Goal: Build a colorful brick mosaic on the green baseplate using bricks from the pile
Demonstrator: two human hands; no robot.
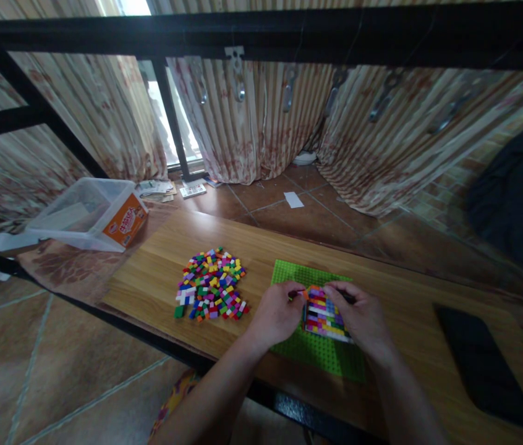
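Observation:
A multicoloured build of toy building bricks [324, 316], laid in stepped rows, stands on a green studded baseplate [317, 352]. My left hand [277, 313] is closed at the build's upper left corner, its thumb and forefinger pinching a small pink-orange brick [305, 293] at the top edge. From the other side, my right hand [362, 316] curls round the build's right edge, thumb and fingers against its top. Both hands partly cover the build, and the fingertips are hard to make out.
Left of the baseplate, loose bricks [212, 284] lie in a pile on the wooden board [150, 272]. Beyond the board's left end sits a clear plastic bin [85, 213] with an orange label. A flat black panel [484, 364] lies at the right. A dark metal bar [261, 37] crosses above.

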